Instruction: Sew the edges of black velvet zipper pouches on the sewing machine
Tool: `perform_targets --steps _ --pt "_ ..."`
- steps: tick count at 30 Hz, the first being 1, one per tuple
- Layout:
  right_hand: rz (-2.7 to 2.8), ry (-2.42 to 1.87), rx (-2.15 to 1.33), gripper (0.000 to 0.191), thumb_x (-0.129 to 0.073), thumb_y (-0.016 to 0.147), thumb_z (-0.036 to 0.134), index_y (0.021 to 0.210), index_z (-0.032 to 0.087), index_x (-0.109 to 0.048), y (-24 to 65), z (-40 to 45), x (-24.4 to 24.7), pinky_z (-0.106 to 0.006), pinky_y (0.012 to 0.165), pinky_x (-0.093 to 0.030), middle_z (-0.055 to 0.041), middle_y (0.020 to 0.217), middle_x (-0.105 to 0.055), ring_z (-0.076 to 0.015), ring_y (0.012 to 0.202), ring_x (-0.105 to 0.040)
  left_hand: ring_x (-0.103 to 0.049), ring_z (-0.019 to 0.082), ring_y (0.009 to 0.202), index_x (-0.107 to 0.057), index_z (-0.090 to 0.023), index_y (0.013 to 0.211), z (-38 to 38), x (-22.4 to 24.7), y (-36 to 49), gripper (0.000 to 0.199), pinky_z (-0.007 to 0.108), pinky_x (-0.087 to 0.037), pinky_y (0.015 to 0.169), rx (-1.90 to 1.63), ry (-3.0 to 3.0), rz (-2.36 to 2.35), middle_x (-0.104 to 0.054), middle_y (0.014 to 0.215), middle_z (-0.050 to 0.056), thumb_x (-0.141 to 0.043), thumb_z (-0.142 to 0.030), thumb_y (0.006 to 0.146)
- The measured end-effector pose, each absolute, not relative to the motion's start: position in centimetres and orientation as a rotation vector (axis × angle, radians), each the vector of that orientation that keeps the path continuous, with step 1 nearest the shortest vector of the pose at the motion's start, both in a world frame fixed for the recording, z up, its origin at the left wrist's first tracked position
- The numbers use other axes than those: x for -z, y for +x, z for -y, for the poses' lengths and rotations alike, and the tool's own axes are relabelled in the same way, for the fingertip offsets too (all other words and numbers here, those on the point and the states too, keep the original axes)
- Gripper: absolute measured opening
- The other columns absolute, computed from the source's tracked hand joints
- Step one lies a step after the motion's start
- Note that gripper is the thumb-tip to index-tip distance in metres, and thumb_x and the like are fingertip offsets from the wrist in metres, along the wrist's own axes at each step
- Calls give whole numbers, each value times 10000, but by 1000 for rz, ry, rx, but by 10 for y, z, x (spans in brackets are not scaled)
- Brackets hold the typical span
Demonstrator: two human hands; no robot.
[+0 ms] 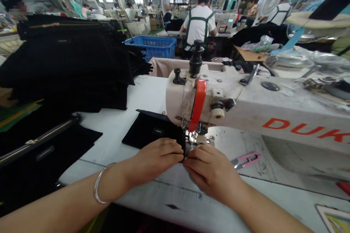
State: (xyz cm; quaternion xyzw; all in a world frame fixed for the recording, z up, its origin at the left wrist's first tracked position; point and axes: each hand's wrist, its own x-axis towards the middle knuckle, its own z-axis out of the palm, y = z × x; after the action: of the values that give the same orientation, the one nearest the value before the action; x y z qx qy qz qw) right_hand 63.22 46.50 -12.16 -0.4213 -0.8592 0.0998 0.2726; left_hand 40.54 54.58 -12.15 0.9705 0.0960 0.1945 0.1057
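A black fabric piece (pixel 142 130) with a small label lies on the white sewing table, its right edge beside the presser foot (pixel 199 138) of the sewing machine (pixel 246 105). My left hand (pixel 157 156), a silver bangle on its wrist, rests over the near side of the fabric, its fingers closed on the right-hand edge. Close to that hand's fingertips, my right hand (pixel 209 169) pinches the near right corner of the same piece, just in front of the foot. The right fingertips are partly hidden. Pink-handled thread snips (pixel 247 160) lie to the right of my right hand.
On the left rises a tall stack of black fabric pieces (pixel 68 58); nearer lies a black piece with a zipper (pixel 41 145). Behind the table stands a blue basket (pixel 158 45). A co-worker (pixel 199 20) sits further back. A red strip (pixel 198 105) hangs on the machine head.
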Motion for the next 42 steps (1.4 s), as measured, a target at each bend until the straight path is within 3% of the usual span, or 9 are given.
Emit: perform_targets --steps 3,11,17,21,30,42 --pt "2313 -1146 -288 182 -544 929 160 1033 205 -687 632 -465 121 -364 796 -485 -54 901 -650 -205 871 -562 -566 190 1097 -603 -176 1170 -544 120 404 233 372 -465 1014 -496 2833 -315 -669 1150 57 -449 -135 999" --pt "2281 -1151 -296 188 -550 912 145 1020 208 -690 632 -462 121 -374 768 -479 -64 947 -647 -214 866 -552 -573 160 1027 -617 -151 1094 -546 128 410 164 312 -469 948 -605 2850 -337 -670 1098 39 -516 -124 968" --pt "2293 -1164 -329 232 -534 920 145 1133 187 -616 631 -460 119 -421 876 -486 -71 1165 -652 -236 1000 -572 -586 163 1048 -619 -143 1091 -548 122 411 158 308 -468 975 -604 2835 -265 -687 1101 39 -510 -132 977" --pt "2279 -1185 -305 315 -553 911 157 1223 197 -574 630 -461 118 -443 885 -500 -63 1200 -651 -246 1011 -578 -607 155 1041 -633 -164 1093 -558 123 411 173 315 -468 988 -584 2830 -290 -709 1092 11 -493 -156 993" --pt "2270 -1308 -184 346 -569 898 185 1239 130 -600 627 -469 124 -500 937 -508 -106 1230 -652 -294 1086 -587 -657 147 1003 -706 -207 1022 -585 128 419 168 300 -473 969 -640 2766 -392 -740 1057 -6 -544 -198 979" --pt "2274 -1358 -218 353 -537 914 202 1257 154 -605 628 -470 127 -506 979 -492 -90 1275 -637 -296 1145 -573 -670 185 994 -747 -218 946 -610 130 431 145 307 -500 931 -644 2786 -588 -746 1012 11 -604 -242 940"
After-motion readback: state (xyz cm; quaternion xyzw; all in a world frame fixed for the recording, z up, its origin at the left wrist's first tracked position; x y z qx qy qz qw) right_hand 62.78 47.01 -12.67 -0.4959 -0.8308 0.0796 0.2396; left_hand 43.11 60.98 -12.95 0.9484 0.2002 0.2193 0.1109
